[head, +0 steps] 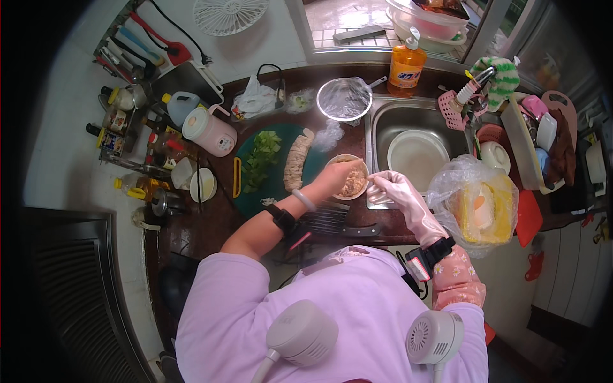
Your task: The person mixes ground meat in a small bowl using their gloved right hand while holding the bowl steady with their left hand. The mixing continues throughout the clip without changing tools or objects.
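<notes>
My bare left hand (341,175) is over the left side of a small white bowl (365,167) of minced meat (355,184); its fingertips are hidden, so its hold cannot be told. My right hand (385,185), in a pink rubber glove, has thumb and forefinger pinched together at the bowl's right rim; what lies between them is too small to tell. Left of the bowl, a round green cutting board (273,167) bears chopped green vegetable (261,155) and a row of pale sliced food (298,160). A knife with a dark handle (360,230) lies below the bowl.
A steel sink (457,139) holding a white basin (418,152) is on the right, beside a bagged yellow container (498,210). A steel strainer (344,99) and an orange soap bottle (406,69) stand behind. At left are a pink appliance (210,131), a white bowl (203,185) and several bottles.
</notes>
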Motion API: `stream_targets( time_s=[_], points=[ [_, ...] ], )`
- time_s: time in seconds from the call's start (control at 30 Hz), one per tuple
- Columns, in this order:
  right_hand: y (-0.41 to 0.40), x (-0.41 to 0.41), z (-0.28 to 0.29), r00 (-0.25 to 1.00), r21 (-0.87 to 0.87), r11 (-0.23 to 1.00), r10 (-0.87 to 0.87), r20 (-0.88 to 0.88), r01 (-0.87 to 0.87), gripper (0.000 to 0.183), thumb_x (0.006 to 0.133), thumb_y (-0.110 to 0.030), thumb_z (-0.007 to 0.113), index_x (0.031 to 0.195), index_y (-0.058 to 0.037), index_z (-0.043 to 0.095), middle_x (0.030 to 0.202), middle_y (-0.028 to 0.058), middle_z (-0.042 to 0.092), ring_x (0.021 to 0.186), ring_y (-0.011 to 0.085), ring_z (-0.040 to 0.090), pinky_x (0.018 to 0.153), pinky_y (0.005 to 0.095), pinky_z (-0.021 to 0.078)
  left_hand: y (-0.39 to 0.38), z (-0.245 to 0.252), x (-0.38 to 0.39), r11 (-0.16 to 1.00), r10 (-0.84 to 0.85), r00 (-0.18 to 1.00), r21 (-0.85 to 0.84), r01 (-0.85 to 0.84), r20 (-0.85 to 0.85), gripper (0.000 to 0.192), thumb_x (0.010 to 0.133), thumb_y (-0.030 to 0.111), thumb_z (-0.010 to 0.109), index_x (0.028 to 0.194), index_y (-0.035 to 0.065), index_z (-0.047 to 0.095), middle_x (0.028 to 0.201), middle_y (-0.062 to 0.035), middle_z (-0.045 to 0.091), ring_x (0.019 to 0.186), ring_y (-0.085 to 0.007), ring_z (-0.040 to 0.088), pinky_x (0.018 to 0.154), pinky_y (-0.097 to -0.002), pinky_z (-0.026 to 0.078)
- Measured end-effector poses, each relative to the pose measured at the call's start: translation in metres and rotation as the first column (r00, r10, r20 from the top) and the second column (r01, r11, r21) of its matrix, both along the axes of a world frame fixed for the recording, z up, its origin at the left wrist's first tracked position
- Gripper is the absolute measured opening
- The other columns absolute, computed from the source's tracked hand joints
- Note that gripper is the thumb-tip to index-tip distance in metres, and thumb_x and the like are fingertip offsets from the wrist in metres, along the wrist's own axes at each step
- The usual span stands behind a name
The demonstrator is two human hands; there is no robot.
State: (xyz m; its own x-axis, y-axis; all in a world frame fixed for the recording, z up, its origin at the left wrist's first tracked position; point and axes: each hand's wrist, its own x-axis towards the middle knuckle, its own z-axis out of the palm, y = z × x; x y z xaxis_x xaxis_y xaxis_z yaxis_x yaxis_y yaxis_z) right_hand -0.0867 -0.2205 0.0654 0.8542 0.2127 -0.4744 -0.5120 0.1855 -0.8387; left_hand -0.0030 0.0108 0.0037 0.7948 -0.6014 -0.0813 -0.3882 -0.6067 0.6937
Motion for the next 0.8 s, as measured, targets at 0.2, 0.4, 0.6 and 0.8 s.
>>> stream_targets(
  time_s=[0.2,0.4,0.6,0.8],
  points=[
    [-0.001,-0.001,0.004,1.000,-0.014,1.000,0.004,-0.009,-0.004,0.025,0.104,-0.021,0.062,0.115,-0.0002,0.069,0.091,0.0064,0.074,0.076,0.0131,0.072,0.073,0.0276,0.0615,0.003,-0.015,0.014,0.937,0.077,0.951,-0.304,-0.172,-0.299,0.065,0.087,-0.007,0.062,0.151,0.0043,0.053,0.134,-0.0149,0.070,0.119,-0.0205,0.068,0.101,-0.0316,0.053],
    [-0.002,-0.002,0.002,1.000,-0.004,1.000,0.000,-0.002,0.000,0.024,0.104,-0.020,0.060,0.115,-0.0005,0.069,0.090,0.0078,0.075,0.075,0.0146,0.072,0.072,0.0294,0.0620,0.007,-0.011,0.019,0.768,-0.092,0.703,-0.499,-0.401,-0.706,0.070,0.083,-0.011,0.062,0.151,0.0010,0.051,0.137,-0.0155,0.066,0.124,-0.0243,0.066,0.105,-0.0344,0.053],
    [-0.001,-0.002,0.000,1.000,-0.002,1.000,-0.003,0.017,0.003,0.025,0.103,-0.020,0.061,0.116,-0.0004,0.069,0.090,0.0085,0.076,0.075,0.0152,0.073,0.071,0.0297,0.0621,0.007,-0.020,0.024,0.761,-0.089,0.639,-0.466,-0.451,-0.764,0.063,0.081,-0.010,0.064,0.143,0.0007,0.056,0.139,-0.0153,0.064,0.126,-0.0246,0.063,0.108,-0.0372,0.051],
    [0.000,0.000,-0.001,1.000,-0.022,1.000,0.010,0.001,-0.010,0.025,0.102,-0.020,0.060,0.116,-0.0007,0.068,0.090,0.0082,0.076,0.076,0.0154,0.073,0.071,0.0293,0.0621,0.011,-0.029,0.028,0.885,0.003,0.772,-0.359,-0.298,-0.636,0.056,0.078,-0.006,0.069,0.133,0.0002,0.064,0.129,-0.0123,0.070,0.116,-0.0218,0.068,0.101,-0.0359,0.054]
  ],
)
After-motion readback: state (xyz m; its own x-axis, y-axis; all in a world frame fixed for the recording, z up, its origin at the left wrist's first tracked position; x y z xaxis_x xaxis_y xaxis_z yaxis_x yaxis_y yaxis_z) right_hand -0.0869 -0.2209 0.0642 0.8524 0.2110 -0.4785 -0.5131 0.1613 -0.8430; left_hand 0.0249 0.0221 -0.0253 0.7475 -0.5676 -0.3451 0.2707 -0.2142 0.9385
